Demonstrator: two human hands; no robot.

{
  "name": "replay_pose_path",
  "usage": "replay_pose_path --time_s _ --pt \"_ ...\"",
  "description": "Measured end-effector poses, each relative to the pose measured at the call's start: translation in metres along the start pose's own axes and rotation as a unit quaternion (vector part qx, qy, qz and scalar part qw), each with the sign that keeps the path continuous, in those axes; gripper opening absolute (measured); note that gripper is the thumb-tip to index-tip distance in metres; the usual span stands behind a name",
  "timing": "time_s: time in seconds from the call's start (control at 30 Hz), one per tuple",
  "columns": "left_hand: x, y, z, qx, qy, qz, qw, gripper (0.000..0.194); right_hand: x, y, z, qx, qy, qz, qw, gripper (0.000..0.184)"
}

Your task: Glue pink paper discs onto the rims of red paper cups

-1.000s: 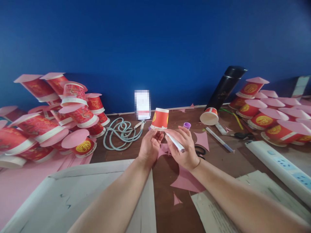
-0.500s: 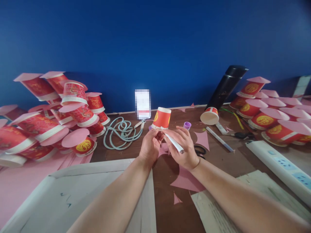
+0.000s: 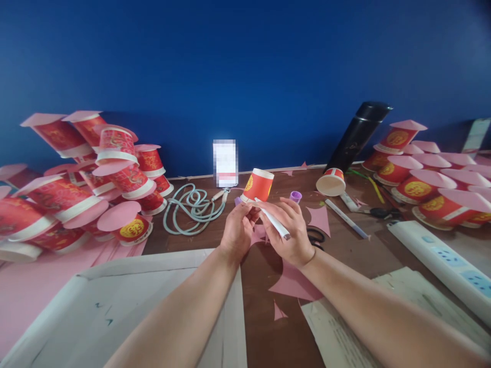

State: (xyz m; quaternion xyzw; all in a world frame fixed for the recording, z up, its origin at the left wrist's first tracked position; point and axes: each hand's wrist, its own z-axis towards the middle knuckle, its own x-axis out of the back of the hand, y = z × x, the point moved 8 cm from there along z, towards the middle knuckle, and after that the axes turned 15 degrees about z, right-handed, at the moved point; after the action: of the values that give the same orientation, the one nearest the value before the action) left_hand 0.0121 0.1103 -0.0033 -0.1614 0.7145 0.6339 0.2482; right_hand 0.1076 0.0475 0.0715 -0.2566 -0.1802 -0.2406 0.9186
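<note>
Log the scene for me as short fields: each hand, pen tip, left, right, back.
Left hand: holds red cup by its lower edge, cup tilted
Right hand: holds white pen
Pen tip: at the cup's lower edge; contact cannot be told
Left: pile of cups with pink tops; coiled cable
Right: loose cup on its side; second pen; power strip; group of pink-topped cups
Back: black flask, leaning; blue wall

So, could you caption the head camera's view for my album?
Between clusters of pink-topped cups, the left hand holds a red cup, the right hand a white pen.
</note>
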Motion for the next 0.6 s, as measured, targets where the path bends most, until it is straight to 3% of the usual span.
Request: replay_pose_path --time_s 0.6 --pt "0.0039 -0.0018 0.0001 0.030 0.035 -0.034 0.998 0.009 0.0009 -0.0009 -0.0003 -0.007 0.001 -0.011 1.000 0.033"
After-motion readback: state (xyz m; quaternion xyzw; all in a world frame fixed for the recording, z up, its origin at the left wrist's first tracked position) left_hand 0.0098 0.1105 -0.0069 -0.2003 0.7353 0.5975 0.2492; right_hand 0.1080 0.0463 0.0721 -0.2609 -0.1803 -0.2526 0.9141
